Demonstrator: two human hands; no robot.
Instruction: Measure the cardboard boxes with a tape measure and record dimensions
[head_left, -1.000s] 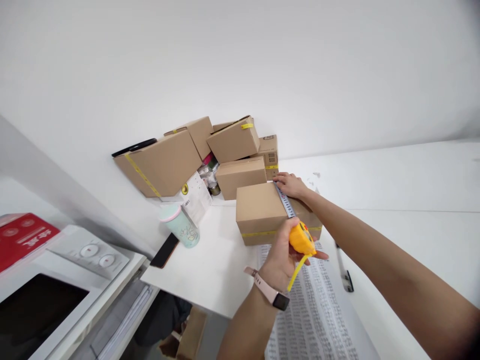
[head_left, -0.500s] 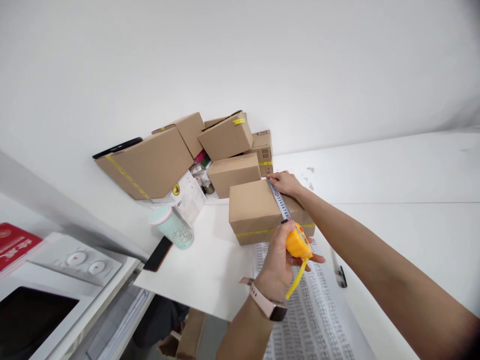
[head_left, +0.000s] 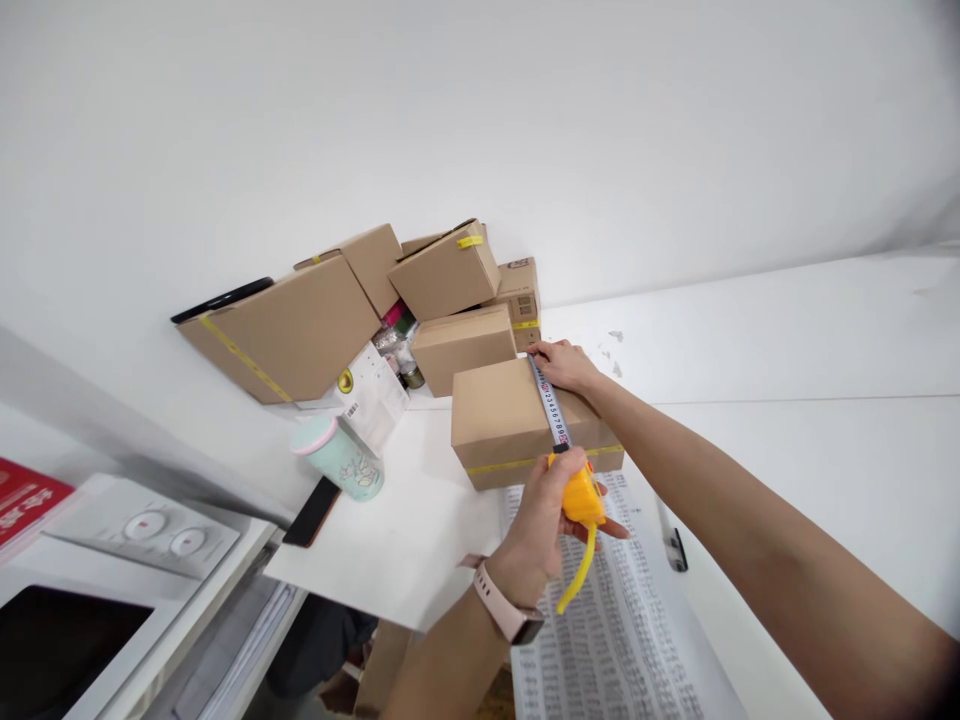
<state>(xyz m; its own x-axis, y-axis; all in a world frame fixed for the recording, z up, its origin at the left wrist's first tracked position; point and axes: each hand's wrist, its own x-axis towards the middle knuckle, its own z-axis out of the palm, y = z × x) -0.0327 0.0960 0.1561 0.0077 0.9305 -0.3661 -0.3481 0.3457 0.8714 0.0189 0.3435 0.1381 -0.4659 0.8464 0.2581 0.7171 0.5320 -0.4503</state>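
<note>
Yellow plastic tape measure (head_left: 580, 492) in grip, the left hand (head_left: 537, 518) is hovering before a brown rectangular cardboard box (head_left: 491, 412). The right hand (head_left: 567, 366) is pinning the silver metal blade (head_left: 550, 405) at the box's far edge.

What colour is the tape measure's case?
The tape measure's case is yellow-orange, and it shows best in the head view.

Tape measure (head_left: 581, 492) in left hand (head_left: 541, 508), blade (head_left: 551, 408) across box (head_left: 491, 405), right hand (head_left: 566, 366) at far end
</note>
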